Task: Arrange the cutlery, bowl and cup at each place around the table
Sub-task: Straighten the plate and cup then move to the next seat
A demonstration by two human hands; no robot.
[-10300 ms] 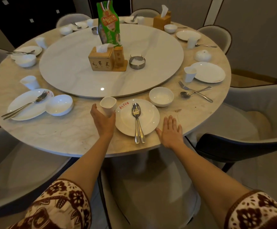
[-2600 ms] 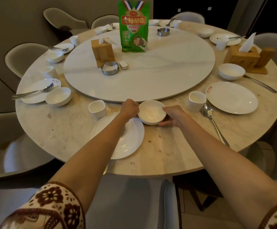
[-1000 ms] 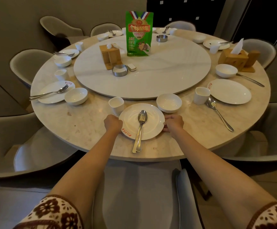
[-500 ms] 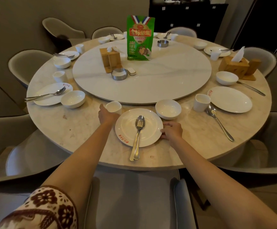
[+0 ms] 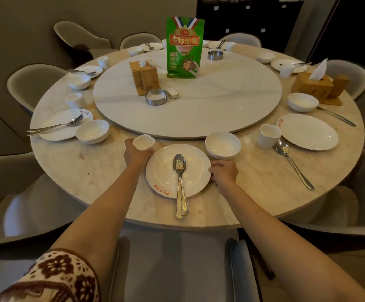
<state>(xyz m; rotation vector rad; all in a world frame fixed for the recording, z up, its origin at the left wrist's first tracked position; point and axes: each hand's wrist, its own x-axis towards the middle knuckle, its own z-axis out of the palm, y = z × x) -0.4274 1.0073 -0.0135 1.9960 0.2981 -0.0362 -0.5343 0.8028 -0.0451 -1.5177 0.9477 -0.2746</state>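
Observation:
A white plate [image 5: 166,171] lies at the near edge of the round table [image 5: 90,171]. A fork and spoon [image 5: 179,184] lie together down its middle, handles over the rim. My left hand [image 5: 137,154] is wrapped around a small white cup [image 5: 143,142] at the plate's upper left. My right hand [image 5: 224,173] rests with curled fingers against the plate's right rim. A white bowl [image 5: 223,144] stands just beyond that hand.
The raised turntable [image 5: 199,110] carries a green snack bag [image 5: 185,47], a wooden tissue box [image 5: 143,76] and a metal ashtray [image 5: 156,97]. A place at the right has a plate [image 5: 308,131], cup [image 5: 268,136] and spoon [image 5: 292,162]. Chairs ring the table.
My left hand left the plate's left rim, reached up to the cup and closed on it. My right hand stayed at the plate's right edge.

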